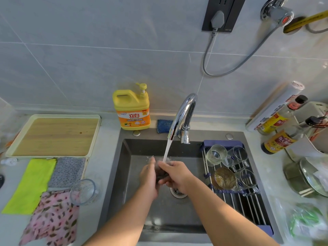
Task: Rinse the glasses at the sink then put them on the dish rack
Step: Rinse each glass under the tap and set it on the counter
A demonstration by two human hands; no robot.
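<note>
A clear glass point(160, 172), blurred and partly hidden, sits between both hands over the dark sink point(127, 166). My left hand point(148, 176) grips its left side and my right hand point(175, 174) wraps it from the right. Water point(166, 150) runs from the chrome faucet point(182, 114) onto the glass and my right fingers. The dish rack point(248, 201) spans the sink's right side and holds several glasses, among them a ribbed one point(216, 154) and an amber one point(225, 178). Another clear glass point(83, 191) lies on the counter to the left.
A yellow detergent bottle point(132, 110) and a blue sponge point(163, 126) stand behind the sink. Left of it are a wooden tray point(53, 135) and three cloths point(30, 185). Sauce bottles point(276, 142), a pot lid point(312, 176) and a plastic bag point(305, 221) crowd the right counter.
</note>
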